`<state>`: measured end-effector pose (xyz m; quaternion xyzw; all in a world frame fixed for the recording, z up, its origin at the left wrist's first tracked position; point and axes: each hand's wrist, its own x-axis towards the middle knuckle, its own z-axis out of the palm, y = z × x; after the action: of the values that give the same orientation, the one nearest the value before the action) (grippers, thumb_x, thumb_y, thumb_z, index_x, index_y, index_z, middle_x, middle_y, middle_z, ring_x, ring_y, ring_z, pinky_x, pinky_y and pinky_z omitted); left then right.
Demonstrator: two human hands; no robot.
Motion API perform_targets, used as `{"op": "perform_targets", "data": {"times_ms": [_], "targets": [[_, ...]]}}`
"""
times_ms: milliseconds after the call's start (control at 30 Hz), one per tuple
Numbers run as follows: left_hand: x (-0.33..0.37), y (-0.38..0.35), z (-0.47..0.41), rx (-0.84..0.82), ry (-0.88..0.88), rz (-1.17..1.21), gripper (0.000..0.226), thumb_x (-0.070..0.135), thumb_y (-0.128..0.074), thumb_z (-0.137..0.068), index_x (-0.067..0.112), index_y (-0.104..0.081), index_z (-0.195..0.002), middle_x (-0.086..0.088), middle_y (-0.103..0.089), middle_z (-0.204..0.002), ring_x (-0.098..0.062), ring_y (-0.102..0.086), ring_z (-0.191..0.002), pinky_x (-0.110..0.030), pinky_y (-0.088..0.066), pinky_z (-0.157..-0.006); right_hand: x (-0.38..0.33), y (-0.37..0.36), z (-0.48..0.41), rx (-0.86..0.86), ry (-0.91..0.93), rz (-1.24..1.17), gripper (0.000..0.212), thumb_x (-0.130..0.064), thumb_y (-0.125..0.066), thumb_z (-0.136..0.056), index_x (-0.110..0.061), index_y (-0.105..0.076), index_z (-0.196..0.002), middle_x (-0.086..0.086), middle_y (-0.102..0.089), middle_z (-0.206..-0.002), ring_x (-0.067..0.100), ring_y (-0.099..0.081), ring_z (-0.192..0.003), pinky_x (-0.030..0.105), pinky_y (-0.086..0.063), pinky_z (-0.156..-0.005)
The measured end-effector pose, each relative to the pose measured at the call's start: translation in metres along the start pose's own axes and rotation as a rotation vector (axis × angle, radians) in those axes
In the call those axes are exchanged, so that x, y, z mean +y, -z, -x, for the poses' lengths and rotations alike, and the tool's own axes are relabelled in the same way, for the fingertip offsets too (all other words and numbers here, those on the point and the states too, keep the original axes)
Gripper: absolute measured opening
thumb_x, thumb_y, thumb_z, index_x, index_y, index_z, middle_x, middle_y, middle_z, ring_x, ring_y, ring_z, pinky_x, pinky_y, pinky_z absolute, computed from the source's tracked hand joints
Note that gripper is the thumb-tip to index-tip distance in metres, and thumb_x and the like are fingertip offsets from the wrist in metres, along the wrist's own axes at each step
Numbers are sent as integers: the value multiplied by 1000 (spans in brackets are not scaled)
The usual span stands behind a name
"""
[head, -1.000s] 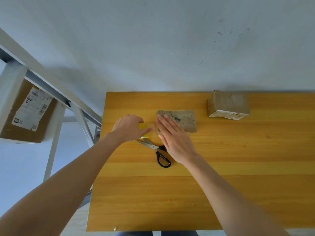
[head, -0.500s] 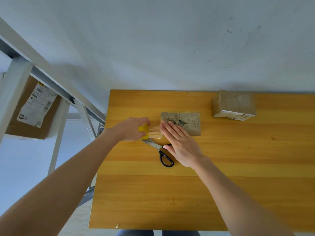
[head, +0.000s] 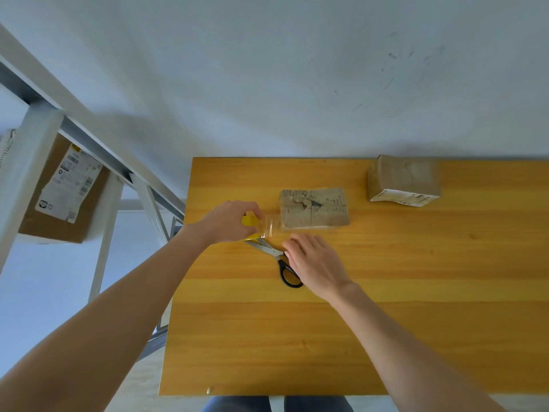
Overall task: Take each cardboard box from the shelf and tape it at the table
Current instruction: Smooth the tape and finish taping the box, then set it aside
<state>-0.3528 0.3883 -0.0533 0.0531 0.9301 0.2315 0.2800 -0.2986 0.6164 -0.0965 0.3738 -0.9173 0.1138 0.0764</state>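
In the middle of the frame I see a small, flat cardboard box (head: 313, 208) lying on the surface (head: 386, 322). Its brown top is scuffed, torn and marked with dark print I cannot read. A strip of clear tape (head: 270, 226) reaches from its left end to a yellow tape roll (head: 249, 221), which the left hand (head: 228, 223) grasps and mostly covers. The right hand (head: 315, 263) is released, its fingers loosely straight, and lies over the scissors (head: 285, 269) just below the box, hiding part of the black handles. A second box (head: 402, 181) sits at upper right with wrinkled wrapping, its label too small to read. At far left, a labelled box (head: 59, 188) on the shelf (head: 29, 150) is partly hidden by a post.
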Motion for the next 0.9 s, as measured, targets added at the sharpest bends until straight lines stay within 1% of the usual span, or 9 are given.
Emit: {"op": "perform_targets", "data": {"times_ms": [100,167,233,367,500,567,667,800,900], "targets": [[0,0,0,5,-5,15,22,37,-63,-86,41,-56,-106,2,-66,-102,-29,-63,-99,-46,-51,-82,-11,-12,11,-171,-78,-18,21,-16,-81,-77,-9,-64,-87,2,-59,-84,19,-59,-69,29,-51,-60],[0,1,0,12,-4,8,23,36,-63,-86,39,-56,-108,-1,-67,-99,-29,-63,-99,-47,-52,-81,-16,-14,13,-326,-165,-41,21,-17,-73,-85,-7,-63,-100,5,-59,-99,21,-62,-85,30,-50,-70],[0,2,0,21,-2,5,24,34,-62,-86,37,-57,-110,-4,-67,-96,-28,-62,-98,-47,-51,-81,-20,-17,15,-446,-214,-36,27,-12,-62,-93,-7,-54,-119,6,-52,-119,22,-56,-105,30,-46,-84],[0,3,2,22,-20,3,23,31,-64,-85,33,-59,-107,-2,-64,-102,-25,-60,-100,-45,-50,-83,-22,-17,12,-459,-389,-55,39,-13,-57,-97,-7,-43,-133,7,-44,-130,21,-51,-111,28,-44,-88],[-2,3,2,16,-35,11,27,28,-64,-85,30,-59,-111,-1,-60,-114,-20,-55,-106,-36,-46,-87,-24,-14,9,-567,-423,14,40,-17,-60,-95,-7,-44,-130,9,-45,-130,23,-49,-115,31,-43,-93],[0,4,2,23,-35,12,29,28,-64,-85,30,-59,-114,0,-58,-112,-20,-52,-109,-32,-43,-84,-24,-11,11,-601,-478,31,38,-18,-60,-95,-6,-47,-128,11,-47,-129,25,-51,-115,32,-44,-94],[3,7,1,31,-28,3,30,30,-66,-85,28,-60,-114,2,-52,-102,-21,-52,-105,-29,-40,-79,-26,-1,17,-611,-587,20,42,-27,-61,-93,-6,-48,-126,9,-54,-122,23,-56,-110,28,-47,-82],[4,8,-3,26,-14,-8,33,31,-66,-83,30,-61,-115,2,-53,-104,-21,-52,-110,-30,-40,-82,-25,14,25,-641,-720,-128,37,-31,-68,-86,-7,-52,-110,0,-58,-87,20,-58,-74,24,-39,-52],[3,8,-4,18,-12,-12,39,30,-65,-84,30,-59,-122,-3,-58,-113,-19,-51,-115,-28,-38,-83,-21,18,34,-622,-850,-356,51,-49,-79,-75,-9,-53,-93,-2,-56,-72,17,-54,-63,24,-34,-46]]}}
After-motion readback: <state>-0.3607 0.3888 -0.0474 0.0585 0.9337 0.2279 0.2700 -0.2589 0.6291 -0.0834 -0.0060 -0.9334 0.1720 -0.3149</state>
